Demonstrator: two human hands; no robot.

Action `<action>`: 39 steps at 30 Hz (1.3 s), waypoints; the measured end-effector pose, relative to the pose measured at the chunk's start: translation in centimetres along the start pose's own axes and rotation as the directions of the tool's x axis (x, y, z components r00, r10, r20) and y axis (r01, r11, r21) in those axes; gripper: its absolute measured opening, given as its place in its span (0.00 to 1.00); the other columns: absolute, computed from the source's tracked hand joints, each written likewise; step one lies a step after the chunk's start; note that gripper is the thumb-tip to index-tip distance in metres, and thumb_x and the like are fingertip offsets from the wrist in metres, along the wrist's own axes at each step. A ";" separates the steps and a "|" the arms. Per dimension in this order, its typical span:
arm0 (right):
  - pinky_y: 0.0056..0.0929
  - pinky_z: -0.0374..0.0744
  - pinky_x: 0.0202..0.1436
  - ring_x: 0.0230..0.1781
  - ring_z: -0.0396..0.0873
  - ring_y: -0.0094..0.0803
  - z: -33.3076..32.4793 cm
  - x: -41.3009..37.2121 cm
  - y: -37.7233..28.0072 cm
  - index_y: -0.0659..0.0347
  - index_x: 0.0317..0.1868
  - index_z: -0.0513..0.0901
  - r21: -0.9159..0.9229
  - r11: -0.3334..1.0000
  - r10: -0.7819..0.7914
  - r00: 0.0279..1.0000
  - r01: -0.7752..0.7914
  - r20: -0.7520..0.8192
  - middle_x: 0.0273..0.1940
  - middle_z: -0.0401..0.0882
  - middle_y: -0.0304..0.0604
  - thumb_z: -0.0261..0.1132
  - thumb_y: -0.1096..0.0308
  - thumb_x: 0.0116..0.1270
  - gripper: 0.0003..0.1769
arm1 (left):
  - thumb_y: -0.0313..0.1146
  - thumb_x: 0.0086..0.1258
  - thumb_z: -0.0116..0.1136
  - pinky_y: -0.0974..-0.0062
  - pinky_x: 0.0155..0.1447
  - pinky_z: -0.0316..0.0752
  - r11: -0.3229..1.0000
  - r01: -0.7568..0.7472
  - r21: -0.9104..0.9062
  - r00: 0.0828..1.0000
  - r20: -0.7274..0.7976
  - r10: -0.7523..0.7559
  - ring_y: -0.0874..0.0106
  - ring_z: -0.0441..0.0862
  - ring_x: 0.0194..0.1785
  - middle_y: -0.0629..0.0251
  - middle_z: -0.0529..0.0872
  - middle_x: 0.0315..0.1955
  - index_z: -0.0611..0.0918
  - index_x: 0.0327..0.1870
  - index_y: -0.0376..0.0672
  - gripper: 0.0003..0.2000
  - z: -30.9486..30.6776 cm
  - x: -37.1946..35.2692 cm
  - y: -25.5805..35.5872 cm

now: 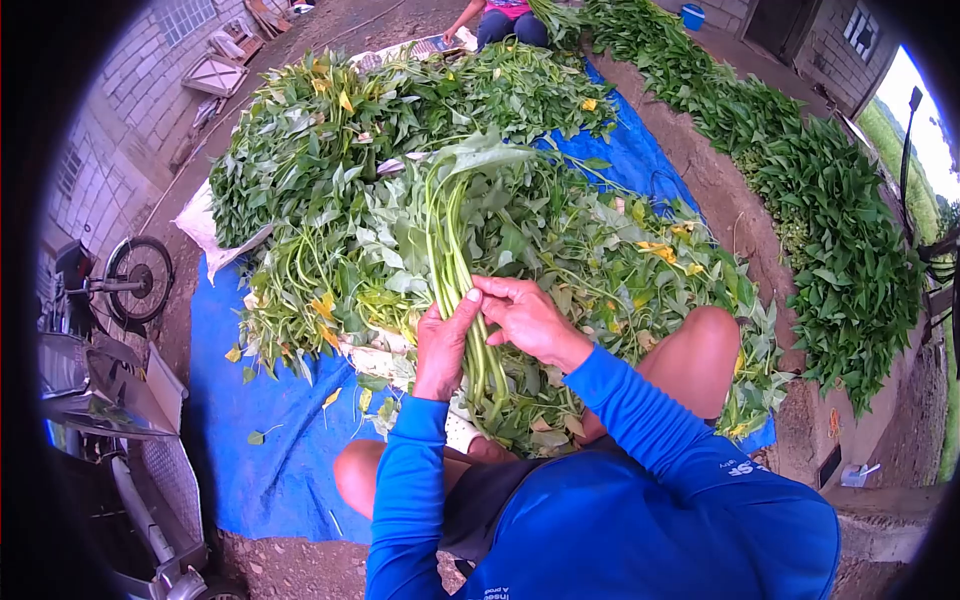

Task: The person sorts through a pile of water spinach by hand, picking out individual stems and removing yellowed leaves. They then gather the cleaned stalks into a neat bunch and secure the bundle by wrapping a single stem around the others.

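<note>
On blue tarp (270, 440), heaped leafy greens (330, 180), dirt ground (300, 565), block wall (120, 100)

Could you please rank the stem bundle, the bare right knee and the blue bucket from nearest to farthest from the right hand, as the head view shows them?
1. Stem bundle: directly under the right hand, whose fingers lie on it.
2. Bare right knee: close by, on the right side.
3. Blue bucket: far off, at the top edge of the view.
</note>
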State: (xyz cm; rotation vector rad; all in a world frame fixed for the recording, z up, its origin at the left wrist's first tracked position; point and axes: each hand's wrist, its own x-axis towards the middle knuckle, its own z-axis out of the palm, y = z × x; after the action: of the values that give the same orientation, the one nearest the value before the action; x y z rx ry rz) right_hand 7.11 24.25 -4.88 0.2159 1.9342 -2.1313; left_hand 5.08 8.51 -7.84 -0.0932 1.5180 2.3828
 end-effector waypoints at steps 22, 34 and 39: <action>0.52 0.85 0.42 0.41 0.88 0.55 -9.3 -2.0 -5.2 0.62 0.40 0.76 -0.722 -0.150 -0.408 0.623 0.675 0.667 0.35 0.85 0.50 0.68 0.72 0.62 0.09 | 0.41 0.66 0.84 0.66 0.52 0.85 0.683 -0.299 0.667 0.940 0.331 0.088 0.66 0.90 0.50 0.52 0.91 0.52 0.73 0.74 0.36 0.40 4.7 -7.9 4.9; 0.47 0.79 0.76 0.69 0.82 0.51 -13.1 -0.6 -10.2 0.59 0.74 0.80 -0.786 0.136 -0.818 0.516 0.604 0.255 0.71 0.80 0.60 0.69 0.68 0.68 0.33 | 0.43 0.76 0.75 0.77 0.25 0.72 0.942 0.115 0.314 0.980 -0.189 -0.056 0.79 0.73 0.20 0.75 0.74 0.20 0.80 0.45 0.43 0.16 4.1 -5.5 -3.6; 0.41 0.86 0.54 0.47 0.91 0.40 -12.3 -5.5 -5.8 0.64 0.54 0.90 -0.528 0.686 -0.627 0.775 0.501 -0.079 0.46 0.92 0.52 0.71 0.64 0.71 0.16 | 0.42 0.77 0.73 0.77 0.26 0.66 0.925 0.042 0.377 0.950 -0.303 0.080 0.81 0.70 0.21 0.77 0.77 0.22 0.82 0.46 0.43 0.14 3.4 -5.5 -3.4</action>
State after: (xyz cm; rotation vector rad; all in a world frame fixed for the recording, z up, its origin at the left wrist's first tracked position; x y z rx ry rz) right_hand 9.96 37.47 0.88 -0.2723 2.9318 -1.8923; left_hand 11.63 11.58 -8.11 -0.3857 2.1088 2.1118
